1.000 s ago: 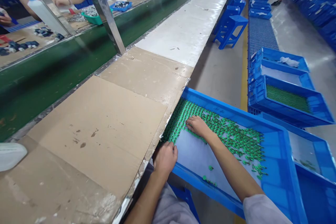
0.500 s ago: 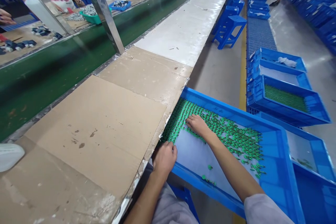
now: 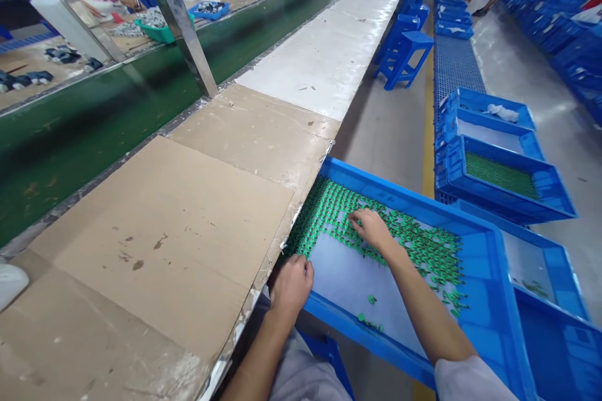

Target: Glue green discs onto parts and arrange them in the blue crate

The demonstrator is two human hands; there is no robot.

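A large blue tray (image 3: 489, 301) rests beside the workbench, its floor partly covered by several small green parts (image 3: 423, 250). My right hand (image 3: 374, 230) lies on the green parts near the tray's middle, fingers curled down onto them. My left hand (image 3: 291, 285) is closed over the tray's near left corner at the bench edge, gripping the rim. A few loose green parts (image 3: 371, 321) lie on the tray's bare floor near the front wall.
Cardboard sheets (image 3: 164, 232) cover the bench to my left, beside a green conveyor belt (image 3: 94, 119). Stacked blue trays (image 3: 498, 169) stand on the floor to the right, one holding green parts. A blue stool (image 3: 404, 53) stands further along. Other people work across the conveyor.
My right hand has slid to the right over the green parts. My left hand stays on the tray's corner.
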